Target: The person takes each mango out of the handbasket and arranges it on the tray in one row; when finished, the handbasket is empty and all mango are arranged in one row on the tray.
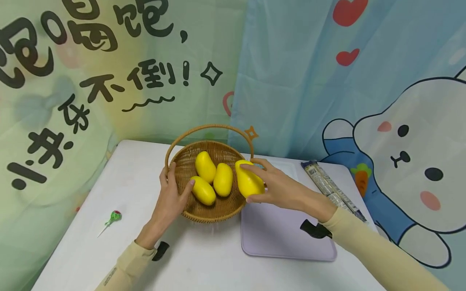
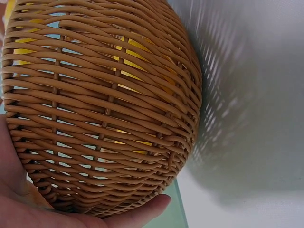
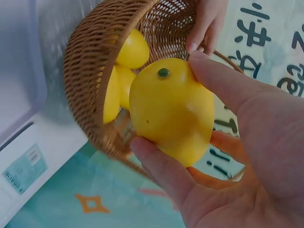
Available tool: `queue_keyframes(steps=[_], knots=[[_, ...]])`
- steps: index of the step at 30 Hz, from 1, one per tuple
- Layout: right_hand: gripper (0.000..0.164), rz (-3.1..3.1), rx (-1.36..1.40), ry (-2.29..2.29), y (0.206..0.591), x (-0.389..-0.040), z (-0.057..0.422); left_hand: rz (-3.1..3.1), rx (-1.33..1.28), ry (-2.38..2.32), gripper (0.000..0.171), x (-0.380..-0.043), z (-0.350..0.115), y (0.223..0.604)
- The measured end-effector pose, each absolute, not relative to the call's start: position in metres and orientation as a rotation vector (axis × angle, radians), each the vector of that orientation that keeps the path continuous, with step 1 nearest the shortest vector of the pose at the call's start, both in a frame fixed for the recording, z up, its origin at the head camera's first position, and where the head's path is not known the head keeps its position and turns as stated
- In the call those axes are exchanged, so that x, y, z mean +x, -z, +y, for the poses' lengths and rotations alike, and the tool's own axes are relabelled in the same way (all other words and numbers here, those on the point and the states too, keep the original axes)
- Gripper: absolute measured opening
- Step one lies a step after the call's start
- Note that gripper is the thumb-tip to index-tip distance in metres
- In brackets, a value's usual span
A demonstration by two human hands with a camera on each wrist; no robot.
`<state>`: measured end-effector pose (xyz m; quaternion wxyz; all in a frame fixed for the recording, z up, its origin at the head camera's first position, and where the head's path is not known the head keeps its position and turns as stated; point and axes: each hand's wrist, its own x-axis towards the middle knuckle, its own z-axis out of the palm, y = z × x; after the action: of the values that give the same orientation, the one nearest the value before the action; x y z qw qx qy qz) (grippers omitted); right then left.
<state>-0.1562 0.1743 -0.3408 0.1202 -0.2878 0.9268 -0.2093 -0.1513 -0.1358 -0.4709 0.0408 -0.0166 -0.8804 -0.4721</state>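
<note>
A round brown wicker basket (image 1: pixel 222 211) with a hoop handle stands on the white table. My left hand (image 1: pixel 169 204) grips its left rim, thumb on the inside and fingers against the outer weave (image 2: pixel 99 104). Inside the basket lie three yellow mangoes, one at the back (image 1: pixel 205 167), one at the right (image 1: pixel 223 180) and one near my left thumb (image 1: pixel 203 190). Over the basket's right rim my right hand (image 1: pixel 278 186) holds another yellow mango (image 3: pixel 171 114) between thumb and fingers. A small green stem spot shows on that mango in the right wrist view.
A pale lilac tray (image 1: pixel 287 242) lies right of the basket, under my right forearm. Behind it on the right is a long plastic-wrapped packet (image 1: pixel 331 190). A green-wrapped lollipop (image 1: pixel 115 216) lies at the left. Printed curtains (image 1: pixel 284 81) hang behind the table.
</note>
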Motion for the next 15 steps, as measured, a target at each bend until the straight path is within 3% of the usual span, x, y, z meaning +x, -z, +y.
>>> queue_keyframes(steps=[15], knots=[[0.083,2.811,-0.554,0.638,0.349,-0.147,0.22,-2.725,-0.028,1.462,0.089,-0.153,-0.135,0.469]])
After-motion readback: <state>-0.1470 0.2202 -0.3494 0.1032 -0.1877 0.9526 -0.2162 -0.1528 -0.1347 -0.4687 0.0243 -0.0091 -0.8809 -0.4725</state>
